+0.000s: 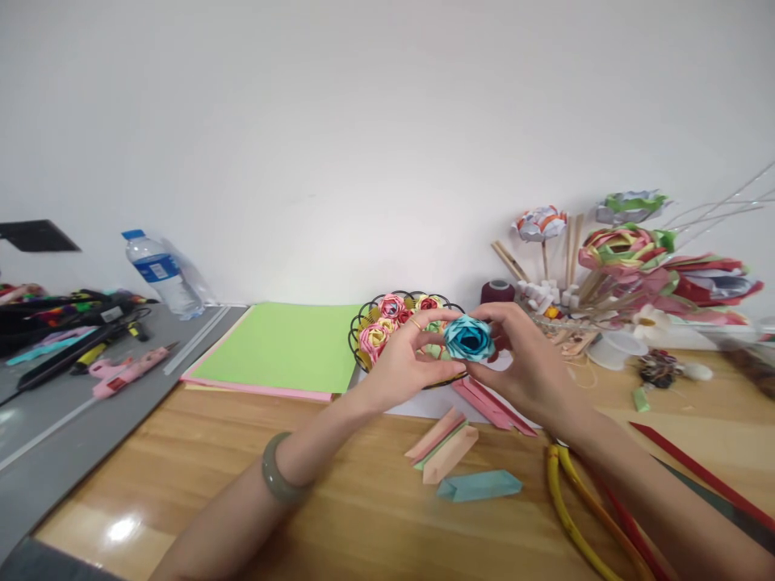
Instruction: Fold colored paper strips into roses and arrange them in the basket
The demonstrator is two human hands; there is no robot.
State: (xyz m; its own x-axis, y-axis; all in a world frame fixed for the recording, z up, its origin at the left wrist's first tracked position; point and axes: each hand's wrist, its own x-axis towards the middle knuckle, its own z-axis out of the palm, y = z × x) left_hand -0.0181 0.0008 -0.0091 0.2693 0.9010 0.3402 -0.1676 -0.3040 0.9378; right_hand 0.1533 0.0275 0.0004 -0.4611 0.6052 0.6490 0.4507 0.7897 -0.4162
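Both of my hands hold a small blue paper rose [468,337] above the wooden table. My left hand [407,361] pinches its left side with thumb and fingers; a ring sits on one finger and a green bangle [278,478] on the wrist. My right hand [525,363] cups the rose from the right and behind. Just behind the rose stands a black wire basket [358,329] filled with several pink, yellow and red paper roses [383,319].
Folded paper units in pink [443,445], blue [479,486] and red [493,406] lie below my hands. A green paper stack [282,347] is at left, beside a pink glue gun [130,373] and water bottle [161,274]. Large paper flowers [635,250] stand at right.
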